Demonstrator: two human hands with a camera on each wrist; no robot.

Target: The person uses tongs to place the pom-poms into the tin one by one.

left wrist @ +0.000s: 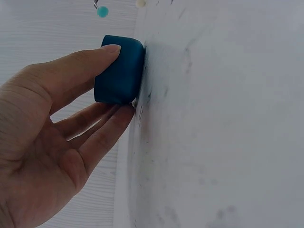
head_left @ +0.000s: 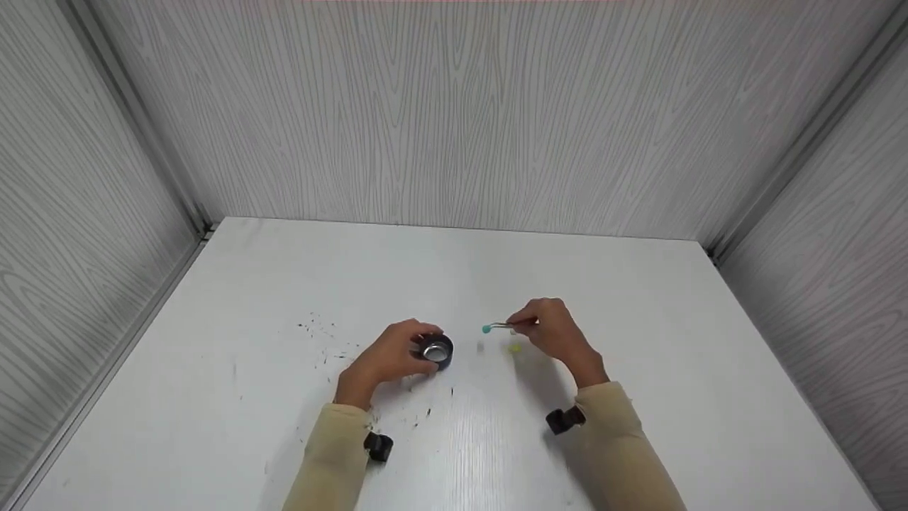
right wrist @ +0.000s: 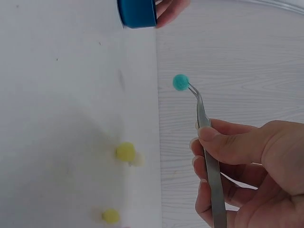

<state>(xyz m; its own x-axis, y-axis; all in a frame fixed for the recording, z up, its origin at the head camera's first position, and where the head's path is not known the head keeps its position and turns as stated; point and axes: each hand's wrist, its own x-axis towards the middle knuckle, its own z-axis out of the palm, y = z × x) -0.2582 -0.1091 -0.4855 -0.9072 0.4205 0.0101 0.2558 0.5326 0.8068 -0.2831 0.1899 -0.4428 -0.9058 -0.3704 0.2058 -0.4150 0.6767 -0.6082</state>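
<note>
Tweezers [right wrist: 209,156] pinched in my right hand [head_left: 553,330], tips squeezed on a teal pom-pom [right wrist: 180,81] held off the white table [head_left: 638,319], centre of the head frame. Left hand [head_left: 390,355] curls thumb and fingers round a small blue cup [left wrist: 118,69] standing on the table just left of the pom-pom. Cup's inside looks shiny metal; I can't tell if anything is in it. Two yellow pom-poms [right wrist: 125,151] lie loose lower left in the right wrist view.

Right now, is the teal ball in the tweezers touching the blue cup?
Apart. The right wrist view shows the teal ball at the tweezers tip, with bare background between it and the blue cup.
</note>
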